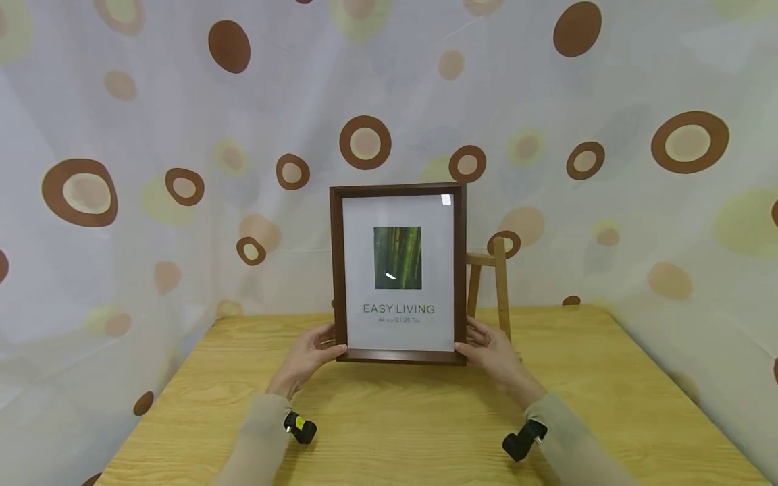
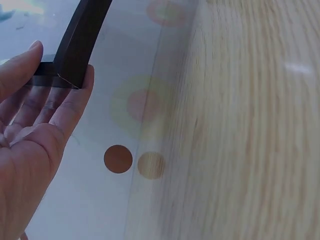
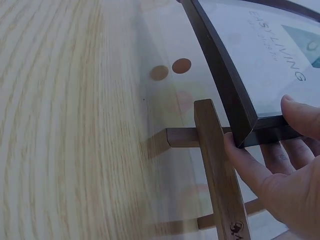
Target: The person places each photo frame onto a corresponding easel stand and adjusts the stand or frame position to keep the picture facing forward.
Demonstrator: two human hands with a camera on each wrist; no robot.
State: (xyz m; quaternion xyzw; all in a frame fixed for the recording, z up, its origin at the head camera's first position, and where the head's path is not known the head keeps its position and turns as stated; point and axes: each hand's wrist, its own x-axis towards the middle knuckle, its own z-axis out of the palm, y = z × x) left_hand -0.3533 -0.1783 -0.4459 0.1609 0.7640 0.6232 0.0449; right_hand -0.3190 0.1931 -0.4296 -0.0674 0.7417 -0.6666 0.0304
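A dark brown picture frame (image 1: 398, 297) faces me upright, its white insert reading "EASY LIVING" under a small green bamboo picture. At the lower left corner my left hand (image 1: 310, 354) grips it, thumb on the front and fingers behind and under. My right hand (image 1: 494, 354) holds the lower right corner the same way. Close behind that corner stands a small wooden easel (image 1: 501, 283), partly hidden by the frame. In the right wrist view, an upright and crossbars of the easel (image 3: 220, 165) show right beside my fingers.
The frame is over a light wood-grain table (image 1: 389, 425). Behind the table and along its sides hangs a white cloth (image 1: 401, 88) printed with brown, peach and yellow circles. A small black device (image 1: 300, 428) sits at each wrist.
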